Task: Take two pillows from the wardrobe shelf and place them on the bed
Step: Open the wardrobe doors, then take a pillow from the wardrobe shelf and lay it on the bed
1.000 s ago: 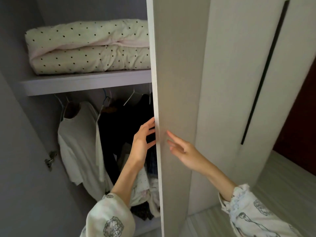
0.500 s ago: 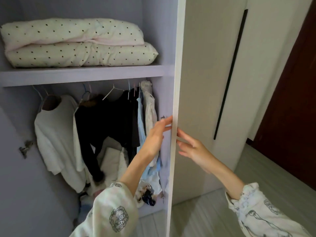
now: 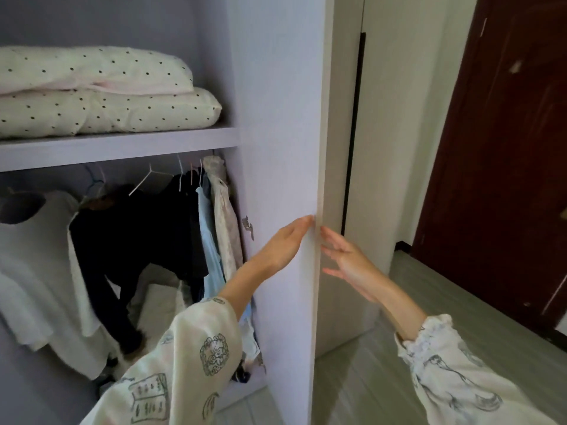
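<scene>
Hanging clothes point(image 3: 138, 240) under shelf, dark wood door point(image 3: 506, 148) at right.

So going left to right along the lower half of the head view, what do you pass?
White top → black garment → pale blue shirt → left hand → edge of the open wardrobe door → right hand → dark brown door.

two polka-dot pillows point(image 3: 101, 90) stacked flat on wardrobe shelf point(image 3: 122, 145) — untouched
</scene>
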